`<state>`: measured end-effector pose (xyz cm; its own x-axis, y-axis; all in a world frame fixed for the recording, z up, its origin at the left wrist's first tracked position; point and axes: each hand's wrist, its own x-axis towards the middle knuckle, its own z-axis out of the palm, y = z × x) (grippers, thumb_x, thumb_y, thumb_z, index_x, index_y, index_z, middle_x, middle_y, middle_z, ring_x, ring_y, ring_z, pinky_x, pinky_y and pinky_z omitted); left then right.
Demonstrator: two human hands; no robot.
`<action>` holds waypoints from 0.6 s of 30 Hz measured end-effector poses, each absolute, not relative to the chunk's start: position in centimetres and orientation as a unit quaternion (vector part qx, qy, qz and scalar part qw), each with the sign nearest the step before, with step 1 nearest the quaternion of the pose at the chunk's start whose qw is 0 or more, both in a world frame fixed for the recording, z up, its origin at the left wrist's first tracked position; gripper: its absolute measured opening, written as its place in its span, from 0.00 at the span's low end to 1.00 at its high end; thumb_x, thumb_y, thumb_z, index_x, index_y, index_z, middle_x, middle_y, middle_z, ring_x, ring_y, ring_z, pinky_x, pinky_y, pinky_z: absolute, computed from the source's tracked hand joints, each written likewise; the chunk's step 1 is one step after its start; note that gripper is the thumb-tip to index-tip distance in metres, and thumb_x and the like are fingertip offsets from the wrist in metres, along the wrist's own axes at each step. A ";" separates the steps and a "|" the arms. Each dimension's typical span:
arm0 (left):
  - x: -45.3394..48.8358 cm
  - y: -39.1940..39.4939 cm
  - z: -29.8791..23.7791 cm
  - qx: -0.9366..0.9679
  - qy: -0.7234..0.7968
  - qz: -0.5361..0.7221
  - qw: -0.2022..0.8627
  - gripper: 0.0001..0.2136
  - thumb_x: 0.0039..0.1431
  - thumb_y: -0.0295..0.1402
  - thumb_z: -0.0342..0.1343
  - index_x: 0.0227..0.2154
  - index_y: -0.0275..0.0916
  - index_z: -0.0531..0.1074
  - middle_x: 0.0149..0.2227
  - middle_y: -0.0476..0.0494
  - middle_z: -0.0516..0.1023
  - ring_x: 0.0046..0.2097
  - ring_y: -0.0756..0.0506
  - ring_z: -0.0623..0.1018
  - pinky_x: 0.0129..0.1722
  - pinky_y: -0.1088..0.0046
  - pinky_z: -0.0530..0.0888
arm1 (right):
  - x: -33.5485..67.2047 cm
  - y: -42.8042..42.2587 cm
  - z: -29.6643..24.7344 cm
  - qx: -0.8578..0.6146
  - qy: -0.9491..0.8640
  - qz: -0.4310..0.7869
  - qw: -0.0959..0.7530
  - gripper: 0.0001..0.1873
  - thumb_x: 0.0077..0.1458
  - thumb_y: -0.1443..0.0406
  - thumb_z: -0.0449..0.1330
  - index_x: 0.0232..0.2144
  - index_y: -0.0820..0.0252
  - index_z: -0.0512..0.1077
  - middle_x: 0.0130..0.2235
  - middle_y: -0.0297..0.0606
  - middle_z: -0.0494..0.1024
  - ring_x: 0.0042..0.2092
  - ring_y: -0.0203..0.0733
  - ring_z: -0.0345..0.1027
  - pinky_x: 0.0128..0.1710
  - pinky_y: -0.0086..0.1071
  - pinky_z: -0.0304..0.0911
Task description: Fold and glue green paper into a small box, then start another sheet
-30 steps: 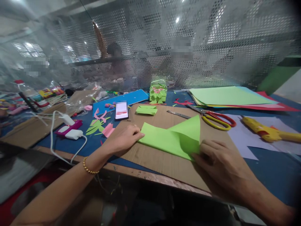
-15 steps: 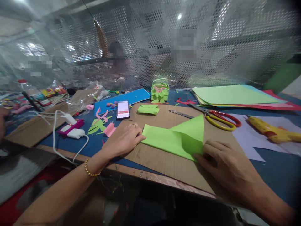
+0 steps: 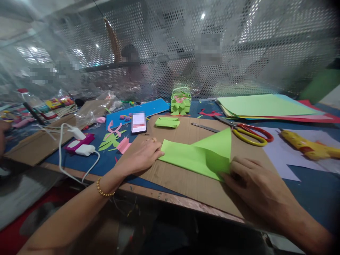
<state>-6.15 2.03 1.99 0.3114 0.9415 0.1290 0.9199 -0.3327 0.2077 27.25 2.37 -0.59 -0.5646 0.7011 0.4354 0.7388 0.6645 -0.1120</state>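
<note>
A light green paper sheet [image 3: 196,156] lies on a brown cardboard sheet [image 3: 180,180], with its right corner folded up into a triangle. My left hand [image 3: 142,156] rests curled at the paper's left edge, fingertips pressing it down. My right hand [image 3: 249,180] presses on the paper's lower right corner at the fold, fingers bent and close together.
Red and yellow scissors [image 3: 249,134], a yellow glue gun [image 3: 308,147], a stack of coloured paper [image 3: 268,106], a green paper basket [image 3: 180,101], a phone [image 3: 138,123], a small folded green piece [image 3: 167,122] and a white charger with cable [image 3: 83,150] lie on the blue table. A perforated screen stands behind.
Both hands stay on the green paper in the same places. Only the camera view has shifted slightly.
</note>
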 end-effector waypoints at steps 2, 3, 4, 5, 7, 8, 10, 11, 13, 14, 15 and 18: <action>-6.3 2.3 1.9 0.811 0.573 0.113 0.048 0.13 0.69 0.36 0.48 0.27 0.42 0.62 0.34 0.46 0.71 0.37 0.44 0.72 0.35 0.65 0.63 | 27.3 2.3 -0.6 -0.408 -0.883 -0.038 0.229 0.16 0.64 0.60 0.53 0.24 0.51 0.57 0.26 0.36 0.66 0.33 0.49 0.62 0.34 0.41 0.56; -6.4 2.3 1.8 0.811 0.571 0.113 0.048 0.13 0.70 0.36 0.47 0.27 0.42 0.62 0.34 0.46 0.71 0.37 0.44 0.72 0.35 0.65 0.64 | 27.3 2.3 -0.6 -0.408 -0.883 -0.036 0.229 0.16 0.64 0.60 0.53 0.24 0.51 0.57 0.26 0.36 0.66 0.33 0.49 0.62 0.34 0.41 0.56; -6.4 2.4 1.8 0.812 0.571 0.113 0.047 0.13 0.70 0.36 0.47 0.27 0.42 0.62 0.34 0.46 0.71 0.37 0.44 0.72 0.35 0.65 0.64 | 27.3 2.3 -0.6 -0.409 -0.883 -0.035 0.228 0.16 0.64 0.60 0.53 0.24 0.51 0.57 0.26 0.36 0.66 0.33 0.49 0.62 0.34 0.41 0.56; -6.4 2.4 1.7 0.813 0.570 0.113 0.044 0.13 0.70 0.36 0.47 0.27 0.42 0.62 0.33 0.46 0.72 0.37 0.44 0.73 0.35 0.65 0.64 | 27.3 2.3 -0.6 -0.409 -0.883 -0.035 0.227 0.16 0.64 0.60 0.53 0.24 0.51 0.57 0.26 0.36 0.66 0.33 0.49 0.62 0.34 0.41 0.55; -6.4 2.5 1.6 0.814 0.569 0.111 0.036 0.13 0.70 0.37 0.47 0.27 0.41 0.63 0.33 0.46 0.72 0.37 0.43 0.73 0.35 0.65 0.64 | 27.3 2.4 -0.7 -0.409 -0.883 -0.037 0.225 0.16 0.64 0.60 0.53 0.24 0.51 0.57 0.26 0.37 0.66 0.33 0.49 0.62 0.34 0.41 0.55; -6.4 2.4 1.6 0.814 0.569 0.110 0.031 0.13 0.70 0.37 0.47 0.27 0.41 0.63 0.33 0.45 0.72 0.37 0.43 0.73 0.36 0.65 0.63 | 27.3 2.4 -0.7 -0.408 -0.884 -0.038 0.225 0.15 0.63 0.60 0.53 0.24 0.51 0.57 0.26 0.37 0.66 0.33 0.49 0.62 0.34 0.41 0.55; -6.3 2.4 1.6 0.814 0.570 0.107 0.021 0.13 0.70 0.37 0.47 0.28 0.41 0.63 0.34 0.45 0.72 0.37 0.43 0.73 0.36 0.64 0.63 | 27.3 2.4 -0.6 -0.404 -0.885 -0.043 0.226 0.15 0.63 0.61 0.53 0.24 0.52 0.58 0.26 0.36 0.66 0.32 0.48 0.62 0.34 0.40 0.55; -6.2 2.4 1.6 0.815 0.570 0.105 0.017 0.13 0.70 0.37 0.47 0.28 0.41 0.63 0.34 0.45 0.72 0.38 0.42 0.73 0.36 0.64 0.63 | 27.3 2.4 -0.6 -0.402 -0.886 -0.045 0.226 0.15 0.63 0.61 0.54 0.24 0.52 0.58 0.26 0.36 0.66 0.32 0.48 0.61 0.34 0.40 0.55; -6.1 2.3 1.6 0.815 0.571 0.102 0.011 0.13 0.70 0.37 0.47 0.28 0.41 0.64 0.34 0.44 0.72 0.38 0.42 0.73 0.37 0.64 0.64 | 27.3 2.3 -0.5 -0.404 -0.887 -0.046 0.220 0.15 0.63 0.62 0.54 0.24 0.53 0.58 0.26 0.36 0.67 0.32 0.47 0.61 0.35 0.40 0.55; -6.1 2.3 1.6 0.815 0.571 0.099 0.010 0.13 0.70 0.37 0.47 0.29 0.41 0.64 0.34 0.44 0.72 0.38 0.42 0.73 0.36 0.64 0.64 | 27.3 2.3 -0.5 -0.405 -0.886 -0.049 0.220 0.15 0.63 0.62 0.53 0.24 0.53 0.58 0.26 0.36 0.66 0.32 0.47 0.61 0.35 0.39 0.55; -6.0 2.3 1.7 0.814 0.572 0.097 0.009 0.12 0.70 0.37 0.47 0.29 0.41 0.64 0.35 0.45 0.72 0.38 0.42 0.73 0.36 0.64 0.64 | 27.3 2.3 -0.5 -0.404 -0.886 -0.052 0.221 0.15 0.63 0.62 0.53 0.24 0.53 0.57 0.26 0.35 0.66 0.32 0.46 0.61 0.34 0.39 0.55; -5.8 2.0 1.9 0.813 0.576 0.092 0.005 0.12 0.70 0.36 0.48 0.29 0.41 0.65 0.35 0.45 0.72 0.38 0.42 0.73 0.35 0.65 0.64 | 27.2 2.4 -0.6 -0.399 -0.886 -0.064 0.227 0.16 0.63 0.61 0.54 0.23 0.53 0.58 0.25 0.35 0.65 0.31 0.46 0.60 0.33 0.38 0.54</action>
<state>-5.79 2.01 1.85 0.3206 0.9363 0.1437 0.9346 -0.3373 0.1127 27.24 2.37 -0.60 -0.5787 0.6775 0.4539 0.7360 0.6737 -0.0672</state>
